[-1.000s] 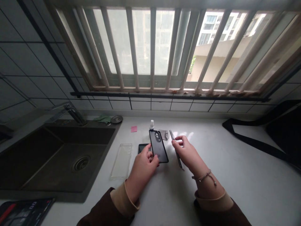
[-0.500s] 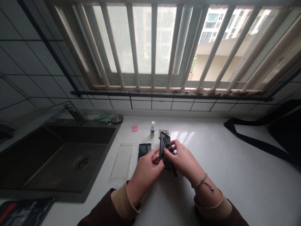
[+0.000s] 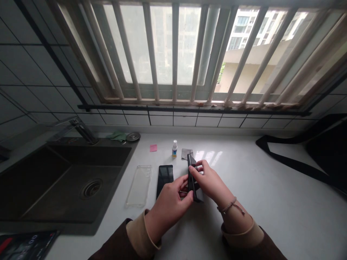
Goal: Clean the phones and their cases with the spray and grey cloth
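My left hand and my right hand meet over the white counter. Both grip a black phone case turned on edge, so I see mostly its narrow side. A second thin dark piece seems pressed against it, but my fingers hide most of it. A black smartphone lies face up just beyond my left hand, its lower end hidden. To its left lies a clear plastic phone case. A small white bottle and a grey cloth stand beyond my hands.
A pink sticky note lies near the bottle. On the left is a dark sink with a faucet and a green cloth behind it. A black bag strap lies on the right, below a barred window.
My hands have come together, and the case has turned from nearly flat to on edge. The thin dark piece from my right hand now sits against it. The view has shifted slightly.
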Demonstrator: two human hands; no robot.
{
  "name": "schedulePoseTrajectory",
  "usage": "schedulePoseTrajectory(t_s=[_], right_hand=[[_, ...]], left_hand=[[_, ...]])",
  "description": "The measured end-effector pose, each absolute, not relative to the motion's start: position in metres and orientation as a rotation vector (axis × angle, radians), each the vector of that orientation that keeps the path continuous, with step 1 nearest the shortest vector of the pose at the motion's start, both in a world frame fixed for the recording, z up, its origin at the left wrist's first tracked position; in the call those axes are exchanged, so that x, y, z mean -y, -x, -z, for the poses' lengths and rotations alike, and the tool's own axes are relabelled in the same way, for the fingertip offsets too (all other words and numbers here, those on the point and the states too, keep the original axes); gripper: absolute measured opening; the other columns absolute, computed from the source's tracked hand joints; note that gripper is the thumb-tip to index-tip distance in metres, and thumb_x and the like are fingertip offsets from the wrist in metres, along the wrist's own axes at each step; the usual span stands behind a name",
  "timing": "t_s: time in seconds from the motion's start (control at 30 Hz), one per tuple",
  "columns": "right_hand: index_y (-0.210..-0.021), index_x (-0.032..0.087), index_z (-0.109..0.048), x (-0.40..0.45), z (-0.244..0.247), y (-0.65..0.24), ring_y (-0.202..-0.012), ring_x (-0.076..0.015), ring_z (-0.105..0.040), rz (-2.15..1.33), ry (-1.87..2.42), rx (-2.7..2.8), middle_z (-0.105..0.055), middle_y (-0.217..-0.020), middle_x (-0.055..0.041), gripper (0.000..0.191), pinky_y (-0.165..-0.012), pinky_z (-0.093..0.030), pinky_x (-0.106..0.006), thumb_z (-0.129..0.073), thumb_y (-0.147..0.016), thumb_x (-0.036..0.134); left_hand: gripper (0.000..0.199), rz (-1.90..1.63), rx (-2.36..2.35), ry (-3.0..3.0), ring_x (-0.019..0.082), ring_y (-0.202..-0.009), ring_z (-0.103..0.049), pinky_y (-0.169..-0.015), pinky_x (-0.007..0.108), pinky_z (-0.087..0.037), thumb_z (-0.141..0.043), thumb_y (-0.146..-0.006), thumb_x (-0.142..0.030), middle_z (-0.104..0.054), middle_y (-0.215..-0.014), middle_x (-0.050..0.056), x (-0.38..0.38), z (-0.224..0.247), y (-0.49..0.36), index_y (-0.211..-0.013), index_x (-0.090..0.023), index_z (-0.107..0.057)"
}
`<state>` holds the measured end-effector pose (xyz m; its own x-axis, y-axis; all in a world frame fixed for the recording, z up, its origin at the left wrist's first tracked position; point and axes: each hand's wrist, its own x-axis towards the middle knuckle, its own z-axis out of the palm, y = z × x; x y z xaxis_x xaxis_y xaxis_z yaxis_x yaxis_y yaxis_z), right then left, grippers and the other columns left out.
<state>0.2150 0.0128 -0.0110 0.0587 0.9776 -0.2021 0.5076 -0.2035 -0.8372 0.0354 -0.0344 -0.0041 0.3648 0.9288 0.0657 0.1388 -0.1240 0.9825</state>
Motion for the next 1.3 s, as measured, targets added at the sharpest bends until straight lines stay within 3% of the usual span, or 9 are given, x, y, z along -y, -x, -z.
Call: schedulePoseTrajectory(t_s=[0.2, 0.47, 0.67, 0.87, 1.1, 1.3], right_hand=[[-0.119, 0.025, -0.052, -0.018, 0.02, -0.22, -0.079, -0.0224, -0.077, -1.172, 1.709, 1.376, -0.075, -0.103, -0.0066, 0.044, -0.065, -0.056, -0.03, -0.064, -0.095, 0.059], [-0.119, 0.026, -0.052, -0.013, 0.011, -0.218, -0.077, -0.023, -0.076, -1.126, 1.73, 1.371, -0.076, -0.099, -0.0058, 0.044, -0.065, -0.054, -0.031, -0.063, -0.094, 0.06], [-0.119, 0.026, -0.054, -0.012, 0.004, -0.216, -0.086, -0.0258, -0.076, -0.999, 1.837, 1.438, -0.076, -0.103, -0.0077, 0.044, -0.07, -0.054, -0.032, -0.061, -0.094, 0.062], [-0.121, 0.025, -0.055, -0.008, -0.001, -0.209, -0.096, -0.0317, -0.075, -0.814, 1.948, 1.537, -0.077, -0.106, -0.0121, 0.048, -0.079, -0.053, -0.037, -0.059, -0.094, 0.064], [-0.126, 0.024, -0.054, -0.005, 0.001, -0.208, -0.101, -0.0326, -0.075, -0.657, 1.922, 1.565, -0.077, -0.112, -0.0133, 0.044, -0.082, -0.053, -0.037, -0.06, -0.097, 0.056], [-0.121, 0.024, -0.06, -0.018, 0.005, -0.229, -0.08, -0.0239, -0.074, -0.834, 1.752, 1.292, -0.077, -0.099, -0.0082, 0.046, -0.067, -0.053, -0.031, -0.051, -0.099, 0.063]], left_hand=[[0.058, -0.908, -0.974, -1.556, 0.028, -0.119, -0.073, -0.097, 0.037, -0.063, -0.068, -0.095, -0.021, -0.073, -0.137, 0.011, 0.035, 0.002, -0.034, -0.152, -0.022, -0.06], [0.053, -0.941, -0.968, -1.575, 0.027, -0.108, -0.076, -0.096, 0.037, -0.063, -0.069, -0.095, -0.024, -0.073, -0.138, 0.012, 0.038, -0.001, -0.034, -0.147, -0.021, -0.063], [0.058, -0.936, -0.926, -1.517, 0.03, -0.118, -0.073, -0.1, 0.039, -0.062, -0.071, -0.095, -0.028, -0.07, -0.141, 0.015, 0.041, 0.001, -0.035, -0.151, -0.02, -0.058], [0.071, -0.919, -0.919, -1.331, 0.03, -0.114, -0.074, -0.096, 0.041, -0.063, -0.081, -0.089, -0.034, -0.067, -0.144, 0.018, 0.039, 0.008, -0.04, -0.154, -0.021, -0.054], [0.069, -0.939, -0.872, -1.112, 0.033, -0.129, -0.068, -0.111, 0.047, -0.054, -0.083, -0.087, -0.029, -0.067, -0.145, 0.02, 0.03, 0.023, -0.038, -0.15, -0.018, -0.057], [0.072, -0.906, -0.779, -0.849, 0.032, -0.117, -0.074, -0.092, 0.039, -0.062, -0.087, -0.085, -0.033, -0.069, -0.141, 0.02, 0.027, 0.015, -0.036, -0.148, -0.018, -0.056]])
